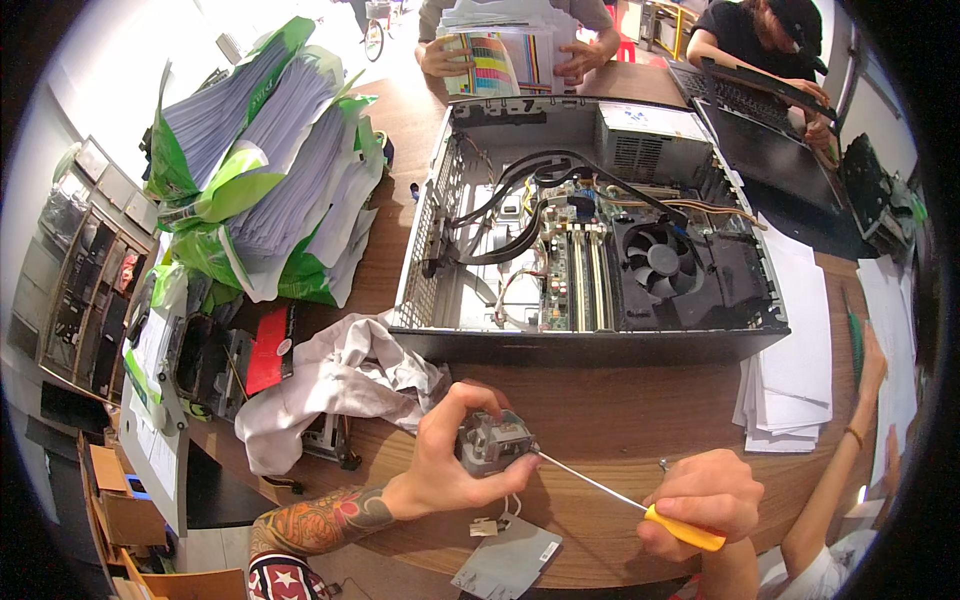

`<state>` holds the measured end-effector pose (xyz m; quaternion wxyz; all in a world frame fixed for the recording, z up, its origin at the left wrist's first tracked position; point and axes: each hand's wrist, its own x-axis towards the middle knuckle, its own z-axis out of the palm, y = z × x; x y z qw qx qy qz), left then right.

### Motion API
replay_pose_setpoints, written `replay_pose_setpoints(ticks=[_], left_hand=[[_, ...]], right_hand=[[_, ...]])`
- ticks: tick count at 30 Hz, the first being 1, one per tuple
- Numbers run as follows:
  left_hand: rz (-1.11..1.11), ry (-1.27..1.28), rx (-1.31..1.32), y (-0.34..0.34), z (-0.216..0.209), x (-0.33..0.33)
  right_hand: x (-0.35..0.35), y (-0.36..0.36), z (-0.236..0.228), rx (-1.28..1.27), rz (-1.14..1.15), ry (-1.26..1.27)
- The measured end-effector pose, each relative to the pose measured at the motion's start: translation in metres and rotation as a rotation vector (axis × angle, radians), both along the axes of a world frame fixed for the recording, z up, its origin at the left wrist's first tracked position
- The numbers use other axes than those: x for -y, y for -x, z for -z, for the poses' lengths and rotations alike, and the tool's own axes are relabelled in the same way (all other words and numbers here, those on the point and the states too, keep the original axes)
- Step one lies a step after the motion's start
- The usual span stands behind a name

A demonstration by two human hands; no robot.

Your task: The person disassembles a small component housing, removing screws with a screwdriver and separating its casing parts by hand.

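My left hand grips a small grey metal component with thin wires hanging below it, just above the wooden table. My right hand holds a yellow-handled screwdriver whose thin shaft runs up-left, its tip touching the component's right side. Directly beyond my hands lies an open desktop computer case, showing its motherboard, black cables, a black fan and a power supply.
A crumpled white cloth lies left of my hands. Tall paper stacks in green-white wrapping rise at left. A grey metal plate sits by the table's near edge. Other people handle colour-printed sheets and a laptop at the far side.
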<state>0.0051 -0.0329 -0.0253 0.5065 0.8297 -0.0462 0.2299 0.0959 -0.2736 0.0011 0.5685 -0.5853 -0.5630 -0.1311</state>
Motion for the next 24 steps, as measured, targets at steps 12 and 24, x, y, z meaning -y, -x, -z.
replay_pose_setpoints(ticks=[12,24], left_hand=[[-0.004,0.012,0.002,-0.0018,0.0020,-0.0008],[0.014,0.016,-0.022,-0.0004,-0.0001,-0.0042]], right_hand=[[0.0028,0.0010,0.0037,-0.047,0.028,-0.041],[-0.0005,-0.0014,0.0068,-0.059,0.021,-0.057]])
